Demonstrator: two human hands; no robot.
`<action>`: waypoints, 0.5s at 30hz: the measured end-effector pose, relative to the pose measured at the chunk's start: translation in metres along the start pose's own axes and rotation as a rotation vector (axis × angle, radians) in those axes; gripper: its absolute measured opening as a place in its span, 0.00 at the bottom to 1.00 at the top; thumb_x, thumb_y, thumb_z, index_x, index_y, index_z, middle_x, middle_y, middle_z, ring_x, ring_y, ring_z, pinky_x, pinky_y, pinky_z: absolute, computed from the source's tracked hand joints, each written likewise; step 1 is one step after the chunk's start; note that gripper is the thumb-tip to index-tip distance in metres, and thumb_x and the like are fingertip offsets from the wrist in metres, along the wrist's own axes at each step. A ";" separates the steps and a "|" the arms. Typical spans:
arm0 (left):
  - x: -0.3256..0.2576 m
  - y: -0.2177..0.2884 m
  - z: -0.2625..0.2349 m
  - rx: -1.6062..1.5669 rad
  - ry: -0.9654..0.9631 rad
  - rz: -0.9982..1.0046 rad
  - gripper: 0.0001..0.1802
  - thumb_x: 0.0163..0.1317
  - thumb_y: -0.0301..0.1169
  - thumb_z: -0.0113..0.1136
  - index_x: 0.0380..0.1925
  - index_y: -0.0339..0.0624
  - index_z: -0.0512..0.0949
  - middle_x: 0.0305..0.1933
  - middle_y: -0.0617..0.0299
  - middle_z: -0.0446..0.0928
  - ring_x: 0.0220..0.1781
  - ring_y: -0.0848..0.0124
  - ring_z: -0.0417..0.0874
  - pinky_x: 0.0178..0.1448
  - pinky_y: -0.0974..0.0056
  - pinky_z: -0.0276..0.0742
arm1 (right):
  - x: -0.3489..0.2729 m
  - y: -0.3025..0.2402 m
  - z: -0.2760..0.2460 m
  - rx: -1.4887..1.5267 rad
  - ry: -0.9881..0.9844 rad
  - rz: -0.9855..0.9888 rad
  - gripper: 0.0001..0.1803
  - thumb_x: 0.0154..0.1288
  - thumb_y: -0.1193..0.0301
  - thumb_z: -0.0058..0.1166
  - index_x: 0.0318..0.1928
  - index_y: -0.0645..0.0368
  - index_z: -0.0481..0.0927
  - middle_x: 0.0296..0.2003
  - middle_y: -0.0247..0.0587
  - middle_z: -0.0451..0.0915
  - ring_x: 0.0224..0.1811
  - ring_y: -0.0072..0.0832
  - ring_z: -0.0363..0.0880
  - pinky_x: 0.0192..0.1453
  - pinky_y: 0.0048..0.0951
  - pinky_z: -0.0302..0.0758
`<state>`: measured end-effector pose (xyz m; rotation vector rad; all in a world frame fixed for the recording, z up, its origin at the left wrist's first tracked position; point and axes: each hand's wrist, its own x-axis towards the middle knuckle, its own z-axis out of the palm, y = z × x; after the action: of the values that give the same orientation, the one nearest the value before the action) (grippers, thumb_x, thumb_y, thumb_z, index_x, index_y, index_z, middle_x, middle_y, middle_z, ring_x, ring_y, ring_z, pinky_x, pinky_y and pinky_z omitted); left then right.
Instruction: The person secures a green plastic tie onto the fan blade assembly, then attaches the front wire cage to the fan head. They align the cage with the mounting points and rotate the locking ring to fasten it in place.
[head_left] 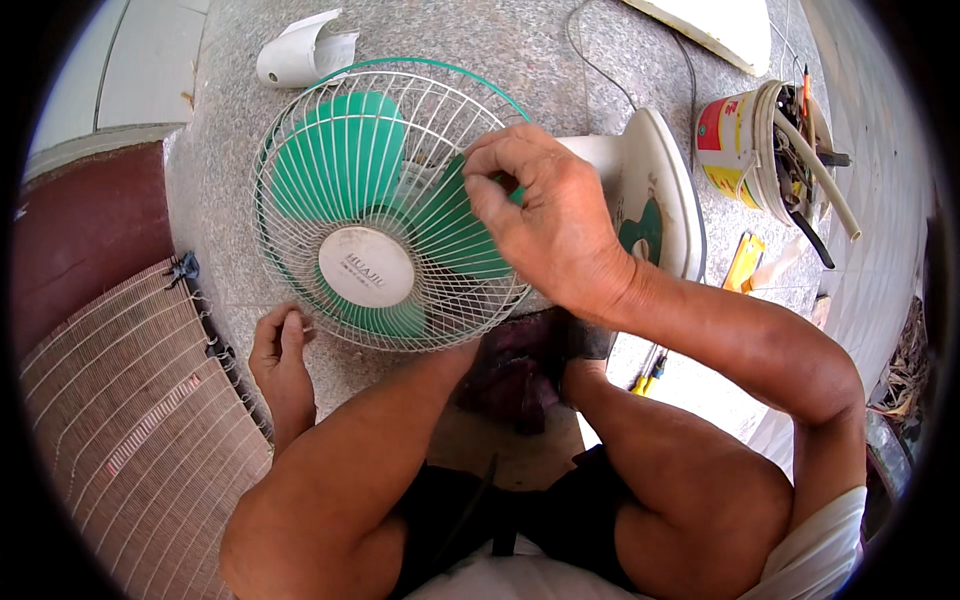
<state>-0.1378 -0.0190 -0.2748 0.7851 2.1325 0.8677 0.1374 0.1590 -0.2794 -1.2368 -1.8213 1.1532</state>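
Note:
A desk fan point(366, 266) lies on its back on the speckled stone floor, with a white wire guard, green blades and a green rim. Its white base point(672, 135) stretches off to the right, partly hidden by my right forearm. My right hand point(545, 215) is over the guard's right side, thumb and fingers curled together in a pinch; what lies between the fingertips is hidden. Beside the guard's lower left rim is my left hand point(280, 365), thumb closed against the curled fingers. Whether it grips anything there I cannot make out.
A curved white cover point(295, 60) lies beyond the fan. At the right a tipped bucket point(730, 145) holds tools and a pale tube point(820, 175). Yellow-handled tools point(652, 375) and a yellow object point(743, 262) lie nearer. A woven mat point(140, 400) covers the left.

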 end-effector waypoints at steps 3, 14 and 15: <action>0.011 -0.028 -0.007 0.158 0.083 -0.018 0.26 0.71 0.42 0.54 0.61 0.34 0.69 0.58 0.49 0.72 0.60 0.62 0.73 0.53 0.61 0.78 | -0.004 0.007 -0.004 0.024 0.063 0.027 0.04 0.56 0.80 0.56 0.34 0.66 0.78 0.38 0.48 0.80 0.40 0.48 0.79 0.46 0.39 0.77; 0.050 -0.009 -0.001 -0.002 -0.083 -0.222 0.40 0.71 0.51 0.49 0.71 0.32 0.55 0.68 0.44 0.63 0.67 0.55 0.69 0.61 0.56 0.76 | -0.102 0.005 -0.028 -0.140 -0.091 0.019 0.17 0.58 0.76 0.60 0.48 0.67 0.75 0.48 0.54 0.76 0.47 0.53 0.78 0.51 0.42 0.78; 0.055 -0.008 -0.002 0.011 -0.096 -0.210 0.40 0.71 0.52 0.49 0.71 0.31 0.55 0.68 0.44 0.64 0.67 0.55 0.69 0.60 0.56 0.76 | -0.108 0.013 -0.024 -0.107 -0.065 0.233 0.18 0.62 0.71 0.60 0.49 0.68 0.74 0.45 0.59 0.76 0.46 0.55 0.78 0.48 0.44 0.78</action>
<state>-0.1731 0.0160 -0.3007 0.5833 2.0921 0.6946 0.2008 0.0674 -0.2854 -1.5225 -1.8427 1.2470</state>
